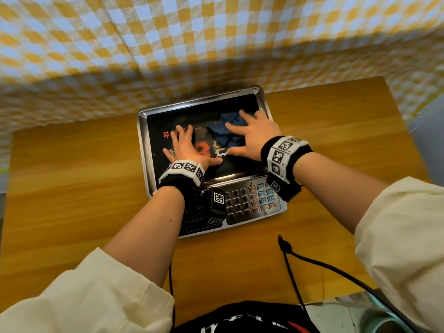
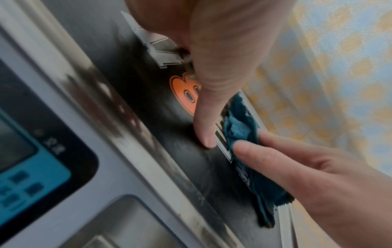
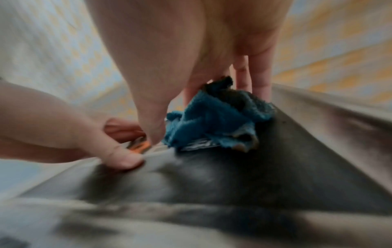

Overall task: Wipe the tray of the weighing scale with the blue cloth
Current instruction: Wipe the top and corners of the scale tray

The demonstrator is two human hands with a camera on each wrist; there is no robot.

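Note:
The weighing scale's steel tray [image 1: 143, 150] lies on the table and mirrors dark print. A crumpled blue cloth [image 1: 225, 133] sits on its right half. My right hand [image 1: 254, 133] presses down on the cloth with spread, fairly straight fingers. In the right wrist view the cloth [image 3: 212, 120] bunches under the palm and fingers of the right hand [image 3: 169, 58]. My left hand [image 1: 189, 147] rests flat on the tray's left half, fingers spread, holding nothing. In the left wrist view its thumb touches the tray [image 2: 148, 109] just beside the cloth [image 2: 239, 129].
The scale's keypad [image 1: 249, 203] and display panel [image 2: 21, 159] sit in front of the tray, under my wrists. The scale stands on a wooden table [image 1: 72, 188] against a yellow and blue checked fabric [image 1: 168, 44]. A black cable [image 1: 295, 272] crosses the table near me.

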